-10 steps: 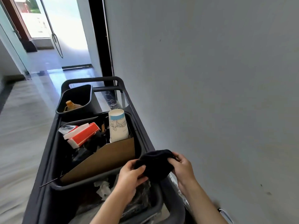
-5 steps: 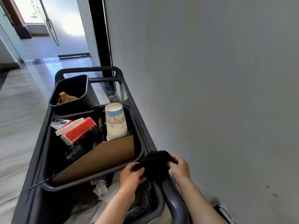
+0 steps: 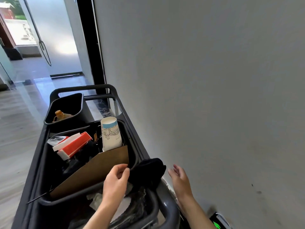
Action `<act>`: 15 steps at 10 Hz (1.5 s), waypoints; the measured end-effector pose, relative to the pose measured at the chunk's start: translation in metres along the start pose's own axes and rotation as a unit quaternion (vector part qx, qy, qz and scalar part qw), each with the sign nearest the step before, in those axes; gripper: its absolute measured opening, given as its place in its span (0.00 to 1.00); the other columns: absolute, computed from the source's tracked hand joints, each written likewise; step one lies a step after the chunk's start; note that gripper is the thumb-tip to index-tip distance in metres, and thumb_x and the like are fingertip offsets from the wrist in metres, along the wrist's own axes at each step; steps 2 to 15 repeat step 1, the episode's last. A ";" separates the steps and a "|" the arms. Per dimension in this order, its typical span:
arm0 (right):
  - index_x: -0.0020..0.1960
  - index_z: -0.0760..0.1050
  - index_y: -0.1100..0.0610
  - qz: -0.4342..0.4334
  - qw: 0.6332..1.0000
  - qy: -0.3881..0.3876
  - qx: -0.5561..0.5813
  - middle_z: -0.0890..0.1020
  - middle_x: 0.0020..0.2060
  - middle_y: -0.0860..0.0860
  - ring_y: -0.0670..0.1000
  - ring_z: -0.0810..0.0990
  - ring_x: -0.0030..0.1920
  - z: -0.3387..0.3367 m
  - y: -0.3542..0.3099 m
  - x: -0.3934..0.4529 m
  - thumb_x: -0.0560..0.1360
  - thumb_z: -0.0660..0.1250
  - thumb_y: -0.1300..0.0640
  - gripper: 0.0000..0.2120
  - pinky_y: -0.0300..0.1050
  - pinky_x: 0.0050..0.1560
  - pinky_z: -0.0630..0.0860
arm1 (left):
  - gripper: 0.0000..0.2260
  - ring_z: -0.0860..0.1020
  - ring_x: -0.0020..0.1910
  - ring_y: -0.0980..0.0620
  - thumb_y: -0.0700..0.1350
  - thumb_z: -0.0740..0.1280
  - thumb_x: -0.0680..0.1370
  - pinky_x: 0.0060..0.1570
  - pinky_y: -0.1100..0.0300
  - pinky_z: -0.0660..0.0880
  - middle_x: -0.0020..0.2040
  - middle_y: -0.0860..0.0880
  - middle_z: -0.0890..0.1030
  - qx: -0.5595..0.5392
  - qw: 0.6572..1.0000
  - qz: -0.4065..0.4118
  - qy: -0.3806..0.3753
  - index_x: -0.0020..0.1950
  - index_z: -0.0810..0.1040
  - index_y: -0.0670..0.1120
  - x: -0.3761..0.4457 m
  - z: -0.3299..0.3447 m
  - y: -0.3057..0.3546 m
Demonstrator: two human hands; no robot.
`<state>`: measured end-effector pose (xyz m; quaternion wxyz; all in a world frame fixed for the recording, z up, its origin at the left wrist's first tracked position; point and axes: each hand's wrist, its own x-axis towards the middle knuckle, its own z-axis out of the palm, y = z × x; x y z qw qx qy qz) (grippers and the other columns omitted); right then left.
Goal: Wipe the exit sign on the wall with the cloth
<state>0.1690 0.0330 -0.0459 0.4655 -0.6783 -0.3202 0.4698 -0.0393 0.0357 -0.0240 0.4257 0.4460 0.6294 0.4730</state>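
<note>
The cloth (image 3: 146, 172) is a dark bunched-up wad hanging off the left hand (image 3: 115, 180), right over the near right corner of the cart (image 3: 168, 210). The thumb and forefinger pinch its left edge, and the other fingers curl in loosely under them. It hangs in a lump, so there's no clean long axis, but the bulk of it runs from the pinch out to the right and sags downward, with its lower end touching or just above the cart's rim; I can't tell which.

The right hand (image 3: 179, 179) is just to the right of the cloth and not touching it, with a sliver of wall (image 3: 214, 96) showing between them. The palm faces left toward the cloth, and the fingers are loosely spread and slightly bent, holding nothing.

The sign (image 3: 217, 224) is way down low at the bottom edge of the view, mounted near the foot of the wall, just right of the right forearm. Only a dark corner with a bit of bright green shows. The rest is cut off, so I can't say which way it points.

The cart sits tight along the wall. A bin (image 3: 132, 146) in it holds a paper cup (image 3: 110, 134), a red and white box (image 3: 74, 144) and a cardboard sheet (image 3: 99, 169) leaning across the front.
</note>
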 end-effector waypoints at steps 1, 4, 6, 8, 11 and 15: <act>0.69 0.69 0.52 -0.061 0.994 0.053 -0.076 0.71 0.71 0.50 0.50 0.69 0.69 -0.014 -0.009 -0.019 0.78 0.63 0.48 0.21 0.46 0.68 0.65 | 0.07 0.79 0.57 0.55 0.44 0.67 0.82 0.54 0.62 0.76 0.54 0.56 0.81 0.077 0.994 0.072 -0.010 0.56 0.79 0.56 -0.012 0.013 0.024; 0.69 0.69 0.52 -0.061 0.994 0.053 -0.076 0.71 0.71 0.50 0.50 0.69 0.69 -0.014 -0.009 -0.019 0.78 0.63 0.48 0.21 0.46 0.68 0.65 | 0.07 0.79 0.57 0.55 0.44 0.67 0.82 0.54 0.62 0.76 0.54 0.56 0.81 0.077 0.994 0.072 -0.010 0.56 0.79 0.56 -0.012 0.013 0.024; 0.69 0.69 0.52 -0.061 0.994 0.053 -0.076 0.71 0.71 0.50 0.50 0.69 0.69 -0.014 -0.009 -0.019 0.78 0.63 0.48 0.21 0.46 0.68 0.65 | 0.07 0.79 0.57 0.55 0.44 0.67 0.82 0.54 0.62 0.76 0.54 0.56 0.81 0.077 0.994 0.072 -0.010 0.56 0.79 0.56 -0.012 0.013 0.024; 0.69 0.69 0.52 -0.061 0.994 0.053 -0.076 0.71 0.71 0.50 0.50 0.69 0.69 -0.014 -0.009 -0.019 0.78 0.63 0.48 0.21 0.46 0.68 0.65 | 0.07 0.79 0.57 0.55 0.44 0.67 0.82 0.54 0.62 0.76 0.54 0.56 0.81 0.077 0.994 0.072 -0.010 0.56 0.79 0.56 -0.012 0.013 0.024; 0.69 0.69 0.52 -0.061 0.994 0.053 -0.076 0.71 0.71 0.50 0.50 0.69 0.69 -0.014 -0.009 -0.019 0.78 0.63 0.48 0.21 0.46 0.68 0.65 | 0.07 0.79 0.57 0.55 0.44 0.67 0.82 0.54 0.62 0.76 0.54 0.56 0.81 0.077 0.994 0.072 -0.010 0.56 0.79 0.56 -0.012 0.013 0.024; 0.69 0.69 0.52 -0.061 0.994 0.053 -0.076 0.71 0.71 0.50 0.50 0.69 0.69 -0.014 -0.009 -0.019 0.78 0.63 0.48 0.21 0.46 0.68 0.65 | 0.07 0.79 0.57 0.55 0.44 0.67 0.82 0.54 0.62 0.76 0.54 0.56 0.81 0.077 0.994 0.072 -0.010 0.56 0.79 0.56 -0.012 0.013 0.024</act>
